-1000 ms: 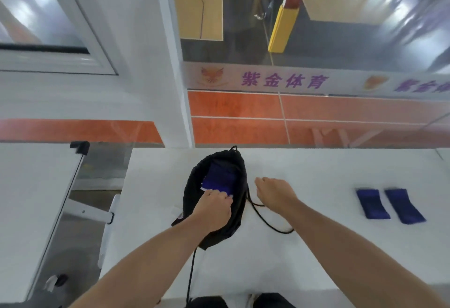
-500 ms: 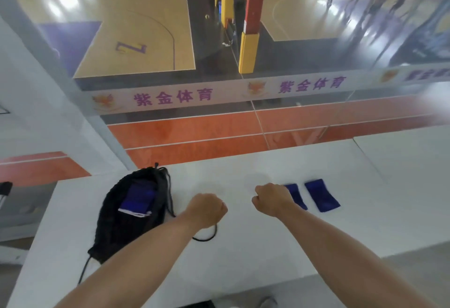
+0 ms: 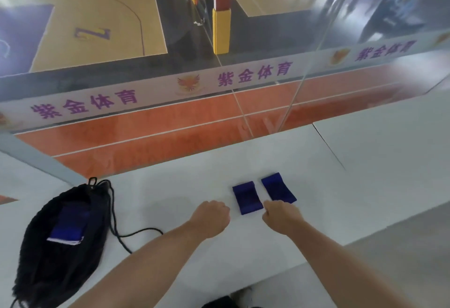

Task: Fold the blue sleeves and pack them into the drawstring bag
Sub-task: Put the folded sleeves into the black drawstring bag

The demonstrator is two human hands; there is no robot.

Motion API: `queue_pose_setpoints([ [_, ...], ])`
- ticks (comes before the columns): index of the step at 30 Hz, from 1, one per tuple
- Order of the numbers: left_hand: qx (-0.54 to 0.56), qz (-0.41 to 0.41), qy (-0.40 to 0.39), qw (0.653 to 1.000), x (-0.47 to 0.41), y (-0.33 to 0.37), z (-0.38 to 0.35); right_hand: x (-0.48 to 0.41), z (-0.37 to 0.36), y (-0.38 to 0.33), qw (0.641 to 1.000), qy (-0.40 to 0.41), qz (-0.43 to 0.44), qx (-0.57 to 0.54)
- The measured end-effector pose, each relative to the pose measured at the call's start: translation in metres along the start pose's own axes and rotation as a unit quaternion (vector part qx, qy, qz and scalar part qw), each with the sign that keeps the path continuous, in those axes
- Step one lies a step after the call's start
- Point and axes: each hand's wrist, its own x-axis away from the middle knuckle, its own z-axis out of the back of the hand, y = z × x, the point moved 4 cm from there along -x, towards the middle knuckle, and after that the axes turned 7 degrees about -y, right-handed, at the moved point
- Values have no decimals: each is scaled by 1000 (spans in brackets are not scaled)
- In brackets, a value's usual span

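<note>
A black drawstring bag lies open at the left of the white table, with a folded blue sleeve inside its mouth. Two more folded blue sleeves lie side by side mid-table, the left one and the right one. My left hand is a loose fist just left of the left sleeve, holding nothing. My right hand is curled just below the two sleeves, its fingertips near the right sleeve's near edge. Whether they touch it is not clear.
The bag's black cord trails over the table toward my left forearm. A glass wall with a lettered strip runs along the table's far edge. A seam splits the tabletop at the right. The near table edge falls away at lower right.
My left hand left the bag's mouth, where a sleeve now lies, and both hands moved right to the two folded sleeves. The view swung right with them.
</note>
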Motion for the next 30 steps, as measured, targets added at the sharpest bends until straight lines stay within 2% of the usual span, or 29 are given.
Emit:
queue_pose_setpoints([
  [5, 1, -37, 9, 999, -44, 6, -21, -9, -24, 38, 999, -28, -19, -7],
  [9, 86, -30, 18, 996, -62, 20, -30, -16, -30, 55, 1000, -22, -4, -18],
  [13, 131, -21, 24, 991, -81, 33, -38, -43, -28, 58, 999, -7, 44, -16],
  [19, 136, 48, 35, 989, -102, 45, -62, -84, -44, 53, 991, 12, 130, -36],
  [26, 100, 13, 97, 990, -114, 41, -69, -109, -58, 41, 973, -25, 227, 27],
  [28, 129, 10, 112, 985, -115, 37, -66, -111, -57, 40, 970, -1, 240, 45],
  [30, 205, 21, 116, 971, -113, 31, -60, -110, -53, 38, 964, 43, 259, 51],
])
